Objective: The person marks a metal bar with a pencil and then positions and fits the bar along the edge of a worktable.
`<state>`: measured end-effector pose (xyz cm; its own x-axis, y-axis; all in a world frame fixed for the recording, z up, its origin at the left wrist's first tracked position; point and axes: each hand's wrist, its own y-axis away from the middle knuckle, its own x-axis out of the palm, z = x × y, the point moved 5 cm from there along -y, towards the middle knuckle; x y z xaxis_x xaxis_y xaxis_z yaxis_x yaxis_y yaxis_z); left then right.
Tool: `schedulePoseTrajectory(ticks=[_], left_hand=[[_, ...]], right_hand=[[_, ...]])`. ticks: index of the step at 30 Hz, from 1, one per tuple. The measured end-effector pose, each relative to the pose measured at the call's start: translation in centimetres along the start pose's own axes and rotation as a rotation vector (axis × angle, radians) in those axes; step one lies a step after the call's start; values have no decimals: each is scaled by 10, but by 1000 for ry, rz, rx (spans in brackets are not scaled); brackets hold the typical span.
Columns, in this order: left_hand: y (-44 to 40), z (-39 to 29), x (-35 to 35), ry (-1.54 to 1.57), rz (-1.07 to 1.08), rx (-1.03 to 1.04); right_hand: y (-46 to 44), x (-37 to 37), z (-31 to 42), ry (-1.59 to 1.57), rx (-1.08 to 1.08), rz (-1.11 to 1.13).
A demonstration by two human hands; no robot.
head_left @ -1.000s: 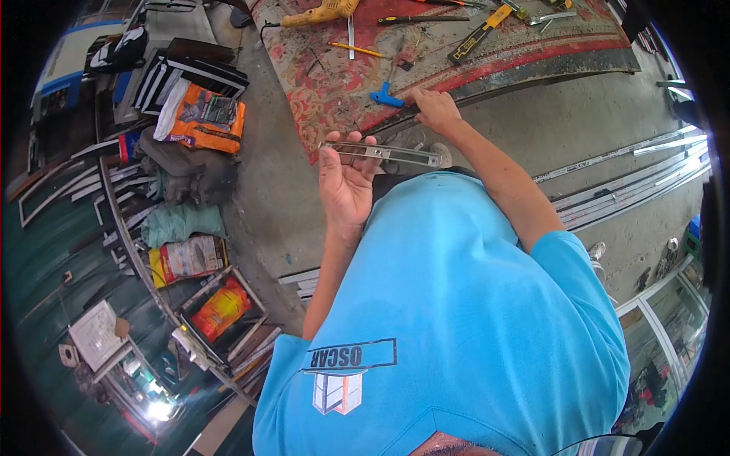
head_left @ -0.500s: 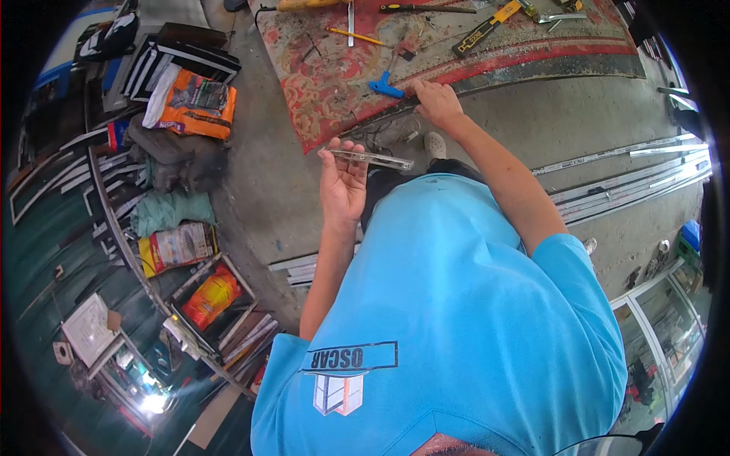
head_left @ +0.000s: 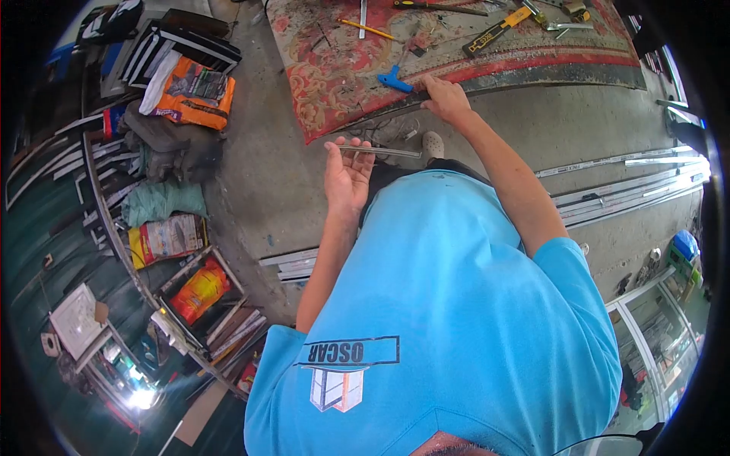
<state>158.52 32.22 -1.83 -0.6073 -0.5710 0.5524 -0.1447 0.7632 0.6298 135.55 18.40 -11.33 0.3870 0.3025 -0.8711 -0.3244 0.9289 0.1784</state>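
Observation:
My left hand (head_left: 349, 176) is held palm up above the floor, its fingers and thumb closed on a thin metal strip (head_left: 391, 152). The strip points to the right and shows mostly its narrow edge. My right hand (head_left: 447, 100) is at the near edge of the carpet-covered table (head_left: 327, 95), fingers curled in; anything in them is too small or hidden to make out. Just left of its fingertips lies a blue-handled tool (head_left: 395, 79) on the carpet.
A pencil (head_left: 369, 30), a long dark-handled tool (head_left: 437, 7) and a yellow-and-black tool (head_left: 498, 30) lie on the table. Metal profiles (head_left: 623, 186) rest on the floor at right. Bags, including an orange one (head_left: 198, 91), and frames stand at left.
The metal strip has turned in my left hand, from showing its slotted face to nearly edge-on. My right hand stays at the table edge. The whole view has shifted slightly.

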Motion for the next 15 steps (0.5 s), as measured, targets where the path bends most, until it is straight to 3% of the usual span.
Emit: schedulePoseTrajectory(ticks=[15], left_hand=[[3,11,-14,49,-109,-34]], right_hand=[[-3,0,0,2,-6,53]])
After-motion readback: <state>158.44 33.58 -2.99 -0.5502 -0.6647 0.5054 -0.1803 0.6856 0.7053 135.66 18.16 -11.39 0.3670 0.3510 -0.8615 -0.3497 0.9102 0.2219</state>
